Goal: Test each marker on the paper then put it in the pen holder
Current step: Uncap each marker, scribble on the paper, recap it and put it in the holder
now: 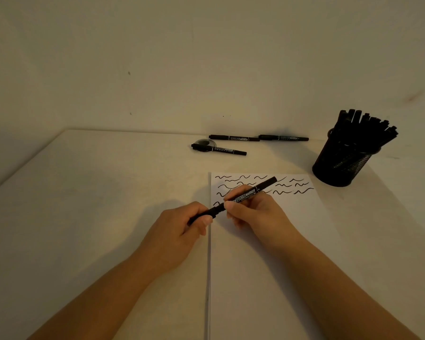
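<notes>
A black twin marker (245,194) lies slanted between both hands above the white paper (267,253). My left hand (182,231) grips its lower left end, the cap end. My right hand (253,212) pinches the barrel near the label. The paper's top carries several black wavy test strokes (292,186). A black mesh pen holder (341,163), packed with several black markers, stands at the right of the paper's top. Three more black markers lie at the table's back: one (218,149) with its end on a small round lid, two others (233,137) (283,137) end to end near the wall.
The pale table (96,192) meets a plain wall at the back. A small round clear lid (204,145) sits under the nearest loose marker. The table's left edge runs diagonally from the back toward the near left.
</notes>
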{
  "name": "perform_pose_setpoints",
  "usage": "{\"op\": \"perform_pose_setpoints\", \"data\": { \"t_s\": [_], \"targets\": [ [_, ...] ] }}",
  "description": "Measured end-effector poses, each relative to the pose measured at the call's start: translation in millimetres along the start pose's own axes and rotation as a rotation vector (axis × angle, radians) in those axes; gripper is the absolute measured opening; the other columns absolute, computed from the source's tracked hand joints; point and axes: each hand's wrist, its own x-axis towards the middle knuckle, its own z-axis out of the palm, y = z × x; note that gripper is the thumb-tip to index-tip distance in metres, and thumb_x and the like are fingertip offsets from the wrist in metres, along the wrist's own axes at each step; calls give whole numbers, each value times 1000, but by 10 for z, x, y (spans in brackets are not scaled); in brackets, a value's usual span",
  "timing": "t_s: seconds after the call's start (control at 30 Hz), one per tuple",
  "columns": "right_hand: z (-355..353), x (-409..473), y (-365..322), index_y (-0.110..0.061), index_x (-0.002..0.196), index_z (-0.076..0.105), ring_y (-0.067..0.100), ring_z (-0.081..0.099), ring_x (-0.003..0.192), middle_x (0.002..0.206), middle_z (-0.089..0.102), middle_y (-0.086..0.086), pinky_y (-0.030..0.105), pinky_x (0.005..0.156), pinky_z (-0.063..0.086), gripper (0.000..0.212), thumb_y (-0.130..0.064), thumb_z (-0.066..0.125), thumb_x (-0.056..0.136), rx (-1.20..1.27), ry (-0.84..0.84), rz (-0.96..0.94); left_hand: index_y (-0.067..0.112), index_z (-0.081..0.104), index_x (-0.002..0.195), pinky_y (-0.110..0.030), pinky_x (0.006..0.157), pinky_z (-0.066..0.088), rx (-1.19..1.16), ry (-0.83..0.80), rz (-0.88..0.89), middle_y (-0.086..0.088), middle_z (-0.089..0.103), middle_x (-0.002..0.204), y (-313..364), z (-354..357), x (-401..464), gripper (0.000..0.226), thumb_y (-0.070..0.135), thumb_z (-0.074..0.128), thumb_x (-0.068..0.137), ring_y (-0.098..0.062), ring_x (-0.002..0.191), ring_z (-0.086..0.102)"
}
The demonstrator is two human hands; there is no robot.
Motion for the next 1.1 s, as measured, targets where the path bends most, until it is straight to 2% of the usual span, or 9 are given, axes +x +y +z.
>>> {"op": "perform_pose_setpoints", "data": {
  "t_s": [0.07,0.13,0.2,0.3,0.53,0.67,0.87,1.0,1.1],
  "targets": [
    [30,-20,-12,-17,77,64,11,50,51,57,61,-3,20,51,42,17,-14,54,89,48,4,1,35,55,77,-28,52,40,4,34,15,6,59,66,1,2,-3,16,43,43,83,-18,56,54],
    [33,-25,-31,-14,81,62,13,51,51,57,61,-1,22,49,42,19,-23,48,91,143,68,2,41,53,72,-19,47,34,-9,70,15,12,55,61,9,-1,-1,17,38,47,87,-10,48,45],
    [12,-22,-51,-11,81,58,13,51,50,56,62,0,22,48,43,19,-21,46,93,195,147,-6,43,52,70,-15,45,31,-26,88,11,16,52,60,24,-2,3,21,34,49,88,-6,46,39],
    [24,-21,-47,-11,76,53,12,50,47,54,61,0,20,47,43,20,-16,45,93,202,186,-36,36,53,73,-16,44,28,-19,111,11,16,50,55,38,-4,6,16,40,43,84,-6,45,38],
    [58,-31,17,-12,73,51,11,53,51,54,61,-1,19,51,46,20,-11,46,93,209,140,-80,33,53,68,-14,41,25,-108,90,-28,11,41,44,38,-2,-2,25,28,46,90,-8,41,33],
    [53,-27,16,-12,74,50,12,54,54,55,60,-2,20,54,46,20,-8,45,93,204,102,-94,30,55,67,-15,42,22,-187,34,-68,11,37,45,41,-28,9,23,36,39,81,-6,42,29],
    [37,-31,-45,-11,77,52,10,55,54,56,61,-2,20,53,48,15,-10,47,91,118,114,-129,30,58,72,-24,46,23,-243,20,-81,9,35,50,39,-30,22,24,33,43,90,-12,49,29],
    [-8,-11,-59,-16,75,62,10,54,55,59,61,-5,21,56,46,14,-11,56,87,104,172,-77,24,54,79,-17,48,31,-269,154,-88,9,46,51,46,-41,40,19,18,43,94,-4,47,36],
    [-96,2,-87,-16,75,65,10,54,58,60,60,-6,21,57,46,9,-12,62,83,134,251,-13,21,53,80,-12,54,37,-261,228,-89,14,57,58,48,-91,66,18,13,44,94,-2,53,48]
  ]
}}
